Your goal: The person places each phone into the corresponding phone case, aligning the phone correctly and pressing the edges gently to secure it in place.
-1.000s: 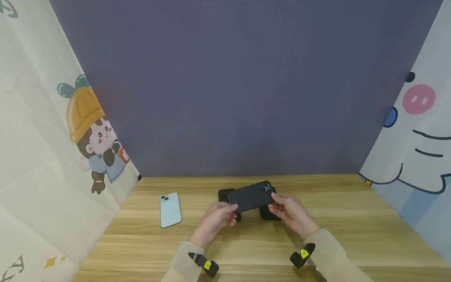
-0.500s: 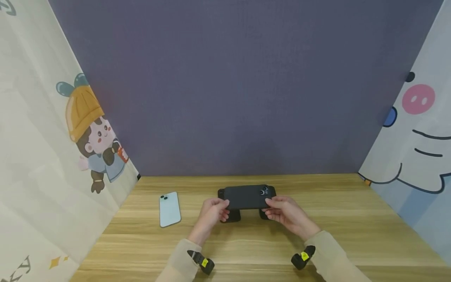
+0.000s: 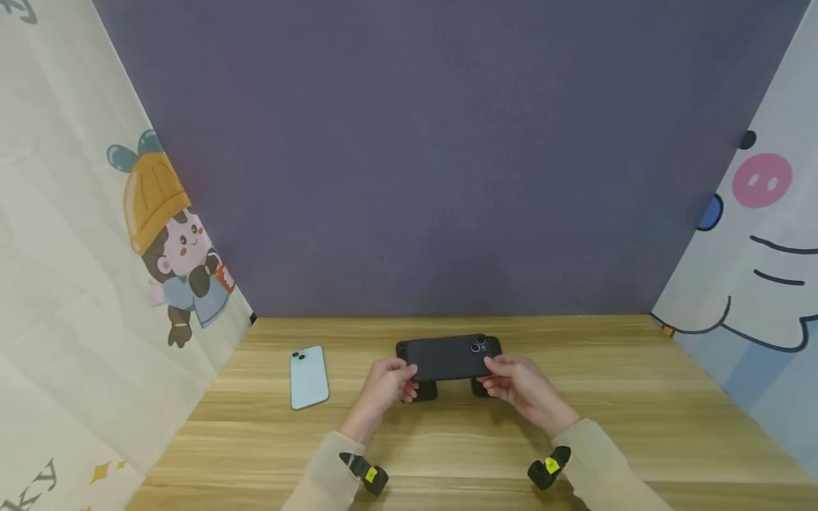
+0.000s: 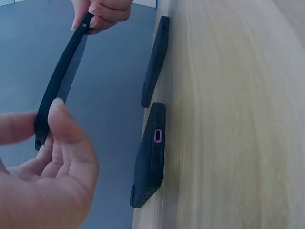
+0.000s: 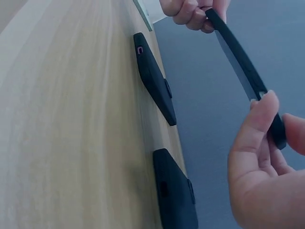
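My left hand [image 3: 386, 383] and right hand [image 3: 522, 387] hold a black phone case [image 3: 444, 358] level above the table, one at each short end. Its camera end is on the right, back turned up. In the left wrist view, the held case [image 4: 59, 71] looks thin and slightly bowed, pinched between thumb and fingers. Below it, two black phone-shaped cases lie on the table, partly hidden by it: a left case [image 3: 426, 391] and a right case [image 3: 482, 388]. A pink-rimmed port opening shows on the left case [image 4: 151, 157].
To the left, a pale blue phone [image 3: 309, 378] lies back up on the wooden table [image 3: 460, 454]. A dark purple panel [image 3: 409, 156] rises at the back edge. Printed cloths hang at the left [image 3: 70, 234] and right [image 3: 760, 284].
Over the first half second, the held case swung from a tilt to level and came slightly lower. Since then, both hands have hardly moved and keep their grip.
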`<act>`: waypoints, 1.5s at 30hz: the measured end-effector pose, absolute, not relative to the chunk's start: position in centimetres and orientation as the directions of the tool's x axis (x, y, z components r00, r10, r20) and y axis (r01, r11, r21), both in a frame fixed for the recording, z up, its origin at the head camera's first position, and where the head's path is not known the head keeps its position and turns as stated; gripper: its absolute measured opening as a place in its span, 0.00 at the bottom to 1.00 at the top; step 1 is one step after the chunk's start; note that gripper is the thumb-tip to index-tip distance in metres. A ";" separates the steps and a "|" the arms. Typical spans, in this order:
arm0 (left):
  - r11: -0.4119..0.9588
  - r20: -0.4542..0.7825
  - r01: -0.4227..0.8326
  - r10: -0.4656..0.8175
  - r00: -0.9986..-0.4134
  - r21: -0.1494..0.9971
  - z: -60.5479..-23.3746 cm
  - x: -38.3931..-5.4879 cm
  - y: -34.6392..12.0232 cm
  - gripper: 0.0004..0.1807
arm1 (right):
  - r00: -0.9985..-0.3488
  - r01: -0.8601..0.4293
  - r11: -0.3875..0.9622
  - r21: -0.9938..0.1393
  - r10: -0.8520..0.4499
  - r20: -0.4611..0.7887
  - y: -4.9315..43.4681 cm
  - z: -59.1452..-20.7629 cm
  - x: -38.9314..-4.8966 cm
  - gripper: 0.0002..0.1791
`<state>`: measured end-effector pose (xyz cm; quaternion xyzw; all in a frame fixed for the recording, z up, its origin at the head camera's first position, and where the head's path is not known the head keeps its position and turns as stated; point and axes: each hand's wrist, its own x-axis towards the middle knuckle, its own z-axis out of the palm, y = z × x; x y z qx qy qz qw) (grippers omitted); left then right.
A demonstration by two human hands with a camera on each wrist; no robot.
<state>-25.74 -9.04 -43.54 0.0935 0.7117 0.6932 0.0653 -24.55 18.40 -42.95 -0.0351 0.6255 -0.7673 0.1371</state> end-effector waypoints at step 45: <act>-0.049 -0.011 -0.041 0.503 -0.864 0.998 -43.5 -25.5 -9.2 0.14 | -0.986 0.165 -0.355 -0.920 -0.060 -0.154 17.8 -42.3 -24.5 0.14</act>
